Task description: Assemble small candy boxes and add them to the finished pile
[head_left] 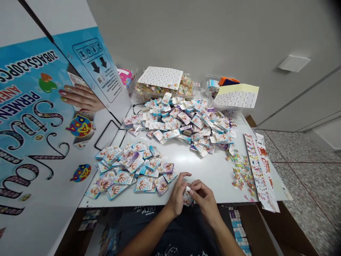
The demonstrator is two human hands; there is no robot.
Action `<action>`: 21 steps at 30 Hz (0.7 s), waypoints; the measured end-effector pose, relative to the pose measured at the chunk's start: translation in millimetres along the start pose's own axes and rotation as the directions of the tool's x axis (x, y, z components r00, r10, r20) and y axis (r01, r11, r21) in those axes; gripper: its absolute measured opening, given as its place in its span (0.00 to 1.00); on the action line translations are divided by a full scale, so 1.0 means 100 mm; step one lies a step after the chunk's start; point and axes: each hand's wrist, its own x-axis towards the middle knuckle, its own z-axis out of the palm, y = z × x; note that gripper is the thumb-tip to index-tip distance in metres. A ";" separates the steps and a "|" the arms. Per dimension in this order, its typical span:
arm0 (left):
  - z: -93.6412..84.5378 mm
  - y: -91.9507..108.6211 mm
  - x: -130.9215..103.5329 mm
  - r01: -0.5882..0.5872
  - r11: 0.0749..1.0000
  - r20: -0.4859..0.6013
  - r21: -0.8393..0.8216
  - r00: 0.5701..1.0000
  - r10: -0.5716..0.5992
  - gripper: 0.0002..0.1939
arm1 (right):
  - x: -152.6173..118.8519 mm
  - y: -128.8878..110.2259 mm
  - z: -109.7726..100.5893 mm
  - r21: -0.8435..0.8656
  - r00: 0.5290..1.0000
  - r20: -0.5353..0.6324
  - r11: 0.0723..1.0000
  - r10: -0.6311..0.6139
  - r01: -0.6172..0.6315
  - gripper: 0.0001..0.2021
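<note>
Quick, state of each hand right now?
Left hand: closed, holding a small rectangular printed white cardboard box.
Right hand: curled at that box's white end flap; whether it grips cannot be told.

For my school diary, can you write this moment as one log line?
left hand: holds box | right hand: at box's white flap | table: left box pile, back box pile, colorful packets, printed strips

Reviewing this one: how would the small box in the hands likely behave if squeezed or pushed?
The small box is probably light, since it looks like thin printed card. Its white flap likely bends easily. Flat-sided like the boxes piled on the left, it would probably slide rather than roll.
</note>
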 end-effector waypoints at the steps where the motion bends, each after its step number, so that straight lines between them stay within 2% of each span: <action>1: 0.00 0.01 0.01 -0.013 1.000 0.004 0.016 1.000 0.013 0.20 | -0.01 0.00 -0.01 -0.037 1.000 -0.005 0.999 -0.030 0.030 0.17; 4: -0.03 0.02 0.03 -0.056 0.998 0.021 0.027 0.998 0.055 0.18 | -0.03 0.01 -0.02 -0.178 0.989 -0.023 0.974 -0.149 0.143 0.16; 8: -0.08 -0.01 0.06 -0.032 0.995 0.034 -0.097 0.999 0.036 0.16 | -0.04 0.01 0.00 -0.220 0.976 -0.001 0.952 -0.220 0.214 0.13; 11: -0.08 -0.02 0.07 -0.023 0.989 0.016 -0.147 1.000 0.026 0.15 | 0.00 0.00 0.04 -0.305 0.957 -0.059 0.918 -0.285 0.254 0.09; 13: -0.05 0.01 0.06 -0.030 0.991 -0.023 -0.133 0.999 0.027 0.13 | 0.03 -0.01 0.07 -0.266 0.969 -0.097 0.944 -0.227 0.194 0.09; 15: 0.00 0.03 0.04 -0.033 0.996 -0.079 -0.080 0.996 0.026 0.11 | 0.05 -0.01 0.09 -0.105 0.989 -0.131 0.993 -0.062 0.048 0.11; 17: 0.05 0.05 0.04 -0.023 1.000 -0.130 0.003 0.991 0.023 0.11 | 0.06 -0.01 0.12 0.049 0.982 -0.159 0.994 0.103 -0.096 0.13; 18: 0.07 0.06 0.03 -0.017 0.999 -0.148 0.043 0.989 0.024 0.11 | 0.06 -0.01 0.13 0.091 0.973 -0.178 0.987 0.146 -0.132 0.13; 21: 0.09 0.04 0.05 -0.013 0.995 -0.181 0.103 0.983 0.031 0.09 | 0.05 0.00 0.14 0.109 0.966 -0.220 0.987 0.137 -0.115 0.15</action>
